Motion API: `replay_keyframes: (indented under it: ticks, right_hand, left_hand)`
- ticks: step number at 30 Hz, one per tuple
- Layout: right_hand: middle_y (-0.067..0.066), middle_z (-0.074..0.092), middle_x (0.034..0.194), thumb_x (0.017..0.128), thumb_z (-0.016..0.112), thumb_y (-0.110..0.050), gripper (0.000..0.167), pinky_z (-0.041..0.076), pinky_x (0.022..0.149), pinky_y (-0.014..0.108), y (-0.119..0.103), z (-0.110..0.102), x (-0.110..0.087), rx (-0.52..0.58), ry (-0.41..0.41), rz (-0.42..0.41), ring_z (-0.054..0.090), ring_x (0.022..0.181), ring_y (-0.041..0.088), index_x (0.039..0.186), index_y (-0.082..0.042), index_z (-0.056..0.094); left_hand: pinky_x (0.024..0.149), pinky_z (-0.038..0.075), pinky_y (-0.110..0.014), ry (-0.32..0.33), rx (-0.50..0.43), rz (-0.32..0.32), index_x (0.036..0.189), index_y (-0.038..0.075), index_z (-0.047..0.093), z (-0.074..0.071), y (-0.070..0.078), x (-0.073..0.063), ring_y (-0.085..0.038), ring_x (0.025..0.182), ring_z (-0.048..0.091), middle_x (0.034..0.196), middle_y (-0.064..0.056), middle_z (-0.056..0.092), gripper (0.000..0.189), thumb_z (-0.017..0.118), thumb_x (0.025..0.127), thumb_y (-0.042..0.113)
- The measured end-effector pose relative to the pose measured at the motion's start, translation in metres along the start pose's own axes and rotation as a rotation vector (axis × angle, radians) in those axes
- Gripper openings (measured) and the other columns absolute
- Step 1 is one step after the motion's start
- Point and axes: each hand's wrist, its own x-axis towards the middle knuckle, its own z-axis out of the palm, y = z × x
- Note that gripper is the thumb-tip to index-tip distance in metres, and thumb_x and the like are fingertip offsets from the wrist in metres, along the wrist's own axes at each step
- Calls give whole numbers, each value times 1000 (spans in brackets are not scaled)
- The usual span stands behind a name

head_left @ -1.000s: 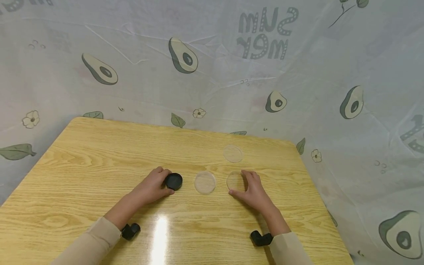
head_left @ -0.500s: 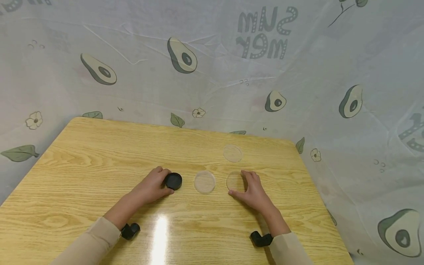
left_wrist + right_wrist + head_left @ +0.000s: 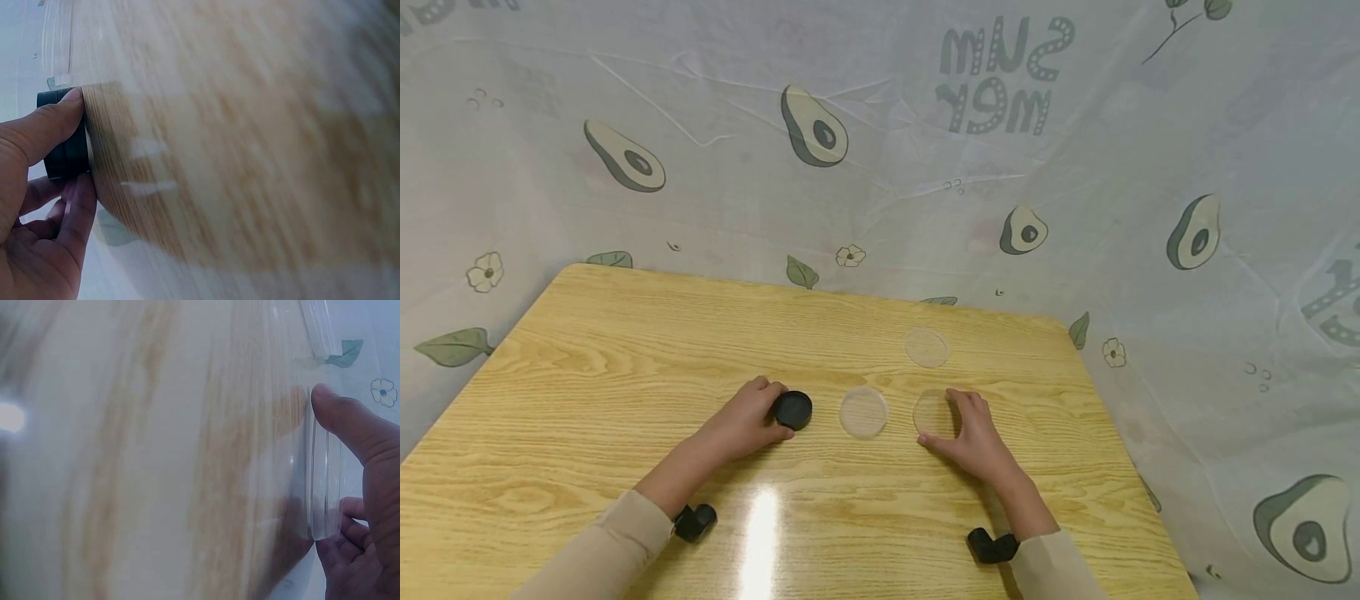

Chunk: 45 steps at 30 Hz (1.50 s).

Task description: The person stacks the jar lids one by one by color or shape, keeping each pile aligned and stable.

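Note:
In the head view my left hand (image 3: 745, 422) grips a shallow round black dish (image 3: 793, 410) on the table, thumb on the near side and fingers on the far side. The left wrist view shows the same black dish (image 3: 67, 150) between thumb and fingertips, its edge against the wood. My right hand (image 3: 972, 433) holds a clear, low round dish (image 3: 930, 412) by its rim. From the right wrist, this clear dish (image 3: 326, 487) sits flat on the tabletop between thumb and fingers. Another clear round dish (image 3: 863, 412) stands between the hands, touched by neither.
A thin clear disc (image 3: 927, 347), perhaps a lid, lies farther back, beyond the right hand's dish. The wood-grain table (image 3: 662, 333) has a rounded far left corner. A pale curtain (image 3: 715, 200) printed with avocados hangs behind and along the right side.

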Motion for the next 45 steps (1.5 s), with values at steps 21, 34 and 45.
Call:
replay_keyframes:
  ticks: [21, 34, 45]
  right_hand:
    - [24, 38, 158, 86, 85, -47, 95, 39, 116, 65, -3, 1, -5, 3, -4, 25, 36, 149, 44, 157, -3, 40]
    - [24, 35, 161, 87, 84, -50, 100, 38, 117, 65, -4, 3, -5, 7, -20, 36, 32, 151, 45, 160, -3, 35]
    - [24, 35, 160, 86, 84, -51, 101, 38, 117, 65, -1, 4, -3, 0, -16, 30, 33, 150, 44, 160, -2, 34]
  left_hand:
    - [84, 51, -43, 1, -5, -5, 128, -2, 64, -1, 3, -3, -23, 93, 58, 108, -15, 60, 55, 88, 86, 22]
    - [82, 50, -42, 8, -17, 0, 127, -3, 64, 0, 2, -3, -22, 91, 57, 107, -15, 61, 54, 88, 85, 21]
    - [82, 50, -41, 6, -11, -3, 127, -2, 65, 0, 2, -3, -21, 90, 56, 107, -14, 61, 54, 89, 85, 22]
